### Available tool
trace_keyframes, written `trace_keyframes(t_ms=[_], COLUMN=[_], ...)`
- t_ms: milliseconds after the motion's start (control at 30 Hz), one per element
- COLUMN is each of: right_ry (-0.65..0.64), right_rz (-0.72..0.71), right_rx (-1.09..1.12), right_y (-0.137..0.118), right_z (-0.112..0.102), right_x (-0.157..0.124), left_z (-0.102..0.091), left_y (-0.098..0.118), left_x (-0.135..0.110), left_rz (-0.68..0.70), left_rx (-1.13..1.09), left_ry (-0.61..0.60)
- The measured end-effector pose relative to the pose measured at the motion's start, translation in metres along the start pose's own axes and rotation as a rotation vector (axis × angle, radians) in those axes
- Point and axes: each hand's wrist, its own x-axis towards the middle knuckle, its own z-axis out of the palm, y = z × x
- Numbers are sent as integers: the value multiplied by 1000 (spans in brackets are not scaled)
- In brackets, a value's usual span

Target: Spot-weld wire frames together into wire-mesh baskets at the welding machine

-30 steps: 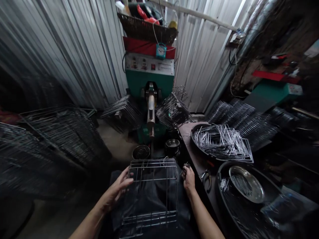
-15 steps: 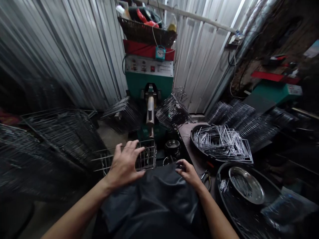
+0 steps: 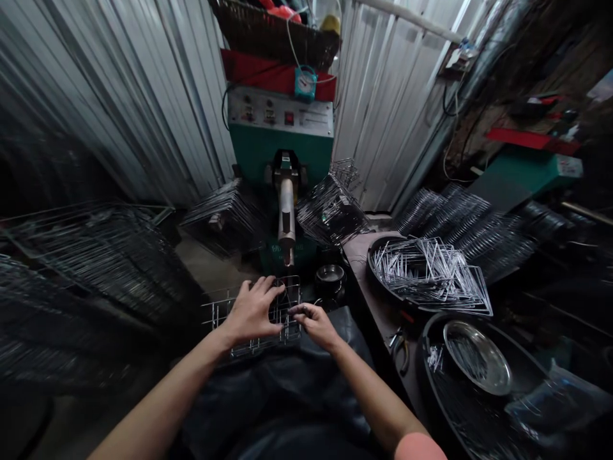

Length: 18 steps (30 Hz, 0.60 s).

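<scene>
While the green machine (image 3: 282,137) is standing at the far side, the wire frame (image 3: 278,313) is lying near its rod, long axis running left to right, loose wire ends pointing left. Palm down, the left hand (image 3: 252,312) is holding it, fingers and thumb spreading wide. The right hand (image 3: 316,324) is pinching narrowly at its right end; what, one cannot tell. Pale lettering (image 3: 276,250) is showing too dimly to read.

Toward seven o'clock, your left hand (image 3: 253,315) holds the wire rack (image 3: 278,311); at six, your right hand's (image 3: 318,326) fingertips meet its right end. The green machine (image 3: 282,142) stands at twelve, pliers (image 3: 402,352) at five.
</scene>
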Motion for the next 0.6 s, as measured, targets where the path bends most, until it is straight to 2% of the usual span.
trace_keyframes(t_ms=[67, 167, 367, 600], right_ry=[-78, -153, -78, -13], right_rz=[-18, -140, -332, -385], right_rx=[-6, -124, -405, -484], right_y=[-3, -9, -3, 7], right_z=[-6, -14, -18, -7], right_x=[-4, -4, 14, 22], left_z=[0, -1, 0, 5], left_y=[-3, -6, -14, -33], left_x=[4, 10, 20, 25], left_rz=[4, -3, 13, 37], left_rx=[11, 26, -4, -16], left_ry=[-28, -27, -30, -64])
